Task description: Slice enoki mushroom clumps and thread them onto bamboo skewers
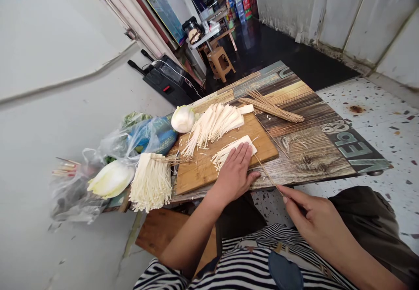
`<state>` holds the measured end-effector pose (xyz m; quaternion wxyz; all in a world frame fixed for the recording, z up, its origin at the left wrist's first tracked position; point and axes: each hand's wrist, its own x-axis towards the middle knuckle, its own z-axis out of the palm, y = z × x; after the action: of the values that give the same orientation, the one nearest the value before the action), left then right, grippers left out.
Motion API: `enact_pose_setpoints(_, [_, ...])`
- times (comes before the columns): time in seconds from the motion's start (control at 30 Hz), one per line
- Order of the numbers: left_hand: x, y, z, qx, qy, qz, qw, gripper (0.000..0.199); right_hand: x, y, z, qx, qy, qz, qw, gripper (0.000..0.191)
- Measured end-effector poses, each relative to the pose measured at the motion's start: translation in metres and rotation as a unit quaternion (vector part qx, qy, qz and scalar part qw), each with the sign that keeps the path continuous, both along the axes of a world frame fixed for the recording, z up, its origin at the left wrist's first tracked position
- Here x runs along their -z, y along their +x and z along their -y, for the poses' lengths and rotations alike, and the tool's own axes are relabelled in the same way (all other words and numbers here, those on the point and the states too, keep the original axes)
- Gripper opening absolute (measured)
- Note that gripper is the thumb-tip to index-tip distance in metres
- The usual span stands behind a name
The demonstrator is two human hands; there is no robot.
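My left hand [236, 167] lies flat with fingers stretched over a small bunch of enoki mushrooms [223, 153], pressing it onto the wooden cutting board [196, 174]. Between thumb and fingers, my right hand [304, 209] pinches a thin bamboo skewer [266, 174]. The skewer's far end meets the base of that bunch; whether it has gone in is hidden by my left hand. Farther back on the board lies a row of flattened enoki bunches [218, 124]. A thick stack of skewered enoki [151, 183] hangs over the table edge left of the board.
Loose skewers [273, 105] lie behind the board on the wood-patterned table [314, 146]. A cabbage piece [182, 119] sits at the board's far left corner. Another pale cabbage piece [111, 179] and plastic bags [144, 135] crowd the left end. A black speaker [170, 80] stands against the wall.
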<state>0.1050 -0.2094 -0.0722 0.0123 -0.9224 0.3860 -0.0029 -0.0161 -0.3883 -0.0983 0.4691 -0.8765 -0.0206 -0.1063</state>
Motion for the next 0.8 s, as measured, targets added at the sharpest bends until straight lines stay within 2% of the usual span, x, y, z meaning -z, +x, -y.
enact_pose_setpoints(0.1, [-0.001, -0.002, -0.002, 0.006, -0.008, 0.010, 1.000, 0.069, 0.005, 0.002, -0.002, 0.002, -0.090, 0.040, 0.995, 0.039])
enact_pose_setpoints(0.2, [-0.002, -0.003, -0.003, -0.014, -0.004, 0.051, 0.999, 0.068, 0.011, 0.004, -0.005, 0.000, -0.166, 0.088, 0.982, 0.042])
enact_pose_setpoints(0.4, [0.000, 0.002, -0.003, -0.044, 0.010, 0.054, 0.998, 0.054, 0.010, 0.007, -0.007, -0.011, -0.257, 0.114, 0.960, 0.040])
enact_pose_setpoints(0.57, [0.003, 0.005, -0.005, -0.039, -0.018, 0.035, 0.998, 0.048, 0.003, 0.013, 0.001, -0.031, -0.272, 0.107, 0.956, 0.041])
enact_pose_setpoints(0.8, [0.006, 0.006, -0.005, -0.036, -0.019, 0.030, 0.999, 0.048, -0.003, 0.024, 0.006, -0.054, -0.221, 0.085, 0.970, 0.039])
